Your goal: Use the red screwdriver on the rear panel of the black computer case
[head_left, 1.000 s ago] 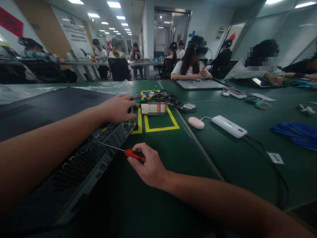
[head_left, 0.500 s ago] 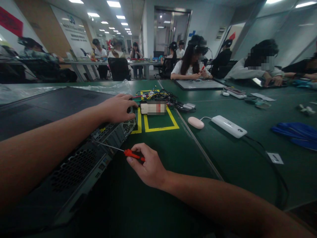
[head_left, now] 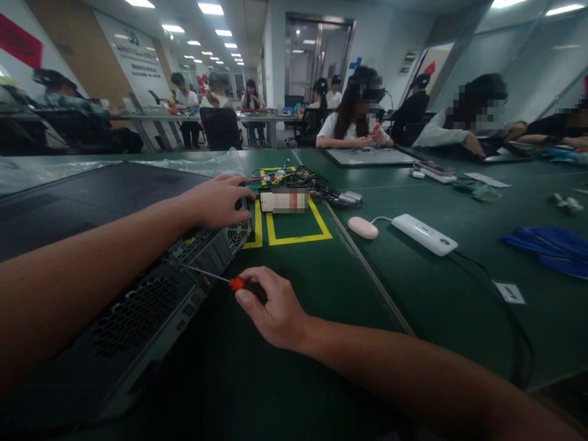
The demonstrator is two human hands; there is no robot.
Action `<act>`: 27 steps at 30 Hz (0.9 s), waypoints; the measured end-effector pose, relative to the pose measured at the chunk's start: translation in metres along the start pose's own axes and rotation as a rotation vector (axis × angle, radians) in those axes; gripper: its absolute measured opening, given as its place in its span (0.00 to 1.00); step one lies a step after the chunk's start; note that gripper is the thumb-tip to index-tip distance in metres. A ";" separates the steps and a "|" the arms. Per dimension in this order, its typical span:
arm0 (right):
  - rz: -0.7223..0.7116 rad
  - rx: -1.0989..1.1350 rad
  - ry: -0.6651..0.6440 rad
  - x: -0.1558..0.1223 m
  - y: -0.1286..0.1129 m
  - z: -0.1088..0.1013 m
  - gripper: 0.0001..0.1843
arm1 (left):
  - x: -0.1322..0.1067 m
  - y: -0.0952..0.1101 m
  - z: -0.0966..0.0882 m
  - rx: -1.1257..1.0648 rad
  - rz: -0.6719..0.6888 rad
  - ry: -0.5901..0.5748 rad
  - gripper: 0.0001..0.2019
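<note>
A black computer case lies on its side at the left, its back panel with vents and ports turned toward me. My left hand rests on the case's upper far corner, fingers spread over the edge above a small round fan grille. My right hand is closed around the handle of a red-handled screwdriver. The screwdriver's long thin shaft points left and meets the back panel; the tip's exact contact spot is too dark to make out.
Beyond the case lie a phone and a bundle of cables by yellow tape marks. Rightward are a pink oval device, a white power bank and blue cloth. Several people sit across the table.
The screwdriver's handle has turned in my right hand, with less of its red showing between the fingers. My left hand stays in place on the case.
</note>
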State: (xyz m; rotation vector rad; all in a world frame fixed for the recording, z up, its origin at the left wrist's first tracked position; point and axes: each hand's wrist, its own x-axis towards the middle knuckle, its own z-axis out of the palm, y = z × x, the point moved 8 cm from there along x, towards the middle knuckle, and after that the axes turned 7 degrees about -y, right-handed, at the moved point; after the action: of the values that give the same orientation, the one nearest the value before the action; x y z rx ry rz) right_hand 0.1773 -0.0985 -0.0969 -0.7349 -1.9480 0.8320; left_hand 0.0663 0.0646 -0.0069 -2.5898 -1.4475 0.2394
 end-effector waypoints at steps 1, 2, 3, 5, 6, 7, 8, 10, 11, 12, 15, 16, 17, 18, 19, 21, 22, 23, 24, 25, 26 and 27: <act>0.013 0.021 0.000 0.000 0.001 0.000 0.13 | 0.000 0.000 0.000 0.003 -0.002 -0.002 0.31; 0.025 0.031 0.001 0.000 0.001 0.000 0.14 | 0.000 0.000 0.000 0.005 -0.003 -0.005 0.31; 0.037 0.031 0.003 0.000 0.002 0.000 0.14 | 0.000 0.000 0.000 0.007 -0.003 -0.006 0.31; 0.055 0.010 -0.002 0.000 0.003 0.001 0.12 | 0.000 0.000 0.000 0.007 0.000 -0.008 0.32; 0.060 0.001 -0.007 0.000 0.004 0.001 0.11 | 0.000 0.000 0.001 0.006 0.000 -0.011 0.32; 0.061 -0.006 -0.010 0.000 0.004 0.001 0.10 | 0.000 0.000 0.001 0.005 -0.002 -0.015 0.32; 0.060 -0.009 -0.011 0.000 0.005 0.002 0.09 | 0.000 0.000 0.001 0.003 -0.007 -0.017 0.32; 0.057 -0.001 -0.009 0.000 0.005 0.001 0.08 | 0.000 0.001 0.000 0.002 -0.014 -0.017 0.32; 0.057 0.005 -0.010 0.000 0.005 0.001 0.08 | 0.000 0.001 0.000 0.003 -0.014 -0.015 0.32; 0.058 0.009 -0.011 0.000 0.005 0.002 0.08 | -0.001 0.001 -0.001 0.003 -0.012 -0.013 0.32; 0.047 0.019 -0.009 0.000 0.005 0.001 0.08 | -0.001 0.001 -0.001 0.000 -0.005 -0.015 0.32; 0.042 0.022 -0.005 0.000 0.005 0.001 0.08 | -0.001 0.001 0.000 -0.003 -0.005 -0.017 0.32; 0.039 0.023 -0.001 -0.001 0.004 0.000 0.08 | -0.001 0.001 0.000 -0.007 -0.006 -0.018 0.32; 0.040 0.023 -0.001 -0.001 0.005 0.001 0.08 | -0.001 0.001 -0.001 -0.009 -0.009 -0.017 0.32; 0.045 0.021 0.000 -0.001 0.005 0.001 0.09 | -0.001 0.001 -0.001 -0.009 -0.009 -0.016 0.32; 0.054 0.013 0.003 -0.001 0.006 0.001 0.09 | -0.001 0.002 -0.001 -0.005 -0.002 -0.015 0.32; 0.053 0.007 0.005 -0.001 0.006 0.001 0.09 | -0.001 0.002 -0.001 -0.004 0.002 -0.015 0.32; 0.049 0.002 0.008 0.000 0.006 0.001 0.09 | -0.001 0.003 -0.001 -0.004 0.006 -0.015 0.32; 0.043 -0.004 0.011 0.000 0.005 0.001 0.09 | -0.001 0.003 -0.001 -0.006 0.005 -0.015 0.32; 0.037 -0.011 0.012 0.000 0.005 0.000 0.09 | -0.001 0.003 -0.001 -0.008 0.002 -0.011 0.32; 0.033 -0.020 0.012 0.000 0.004 0.000 0.09 | -0.001 0.002 -0.001 -0.009 -0.002 -0.008 0.32; 0.031 -0.028 0.010 0.000 0.003 0.000 0.09 | -0.001 0.002 -0.001 -0.009 -0.005 -0.006 0.32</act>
State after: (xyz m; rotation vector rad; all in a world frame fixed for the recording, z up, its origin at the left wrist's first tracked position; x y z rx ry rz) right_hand 0.1781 -0.0966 -0.0996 -0.7857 -1.9469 0.8194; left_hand 0.0677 0.0628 -0.0059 -2.5948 -1.4604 0.2410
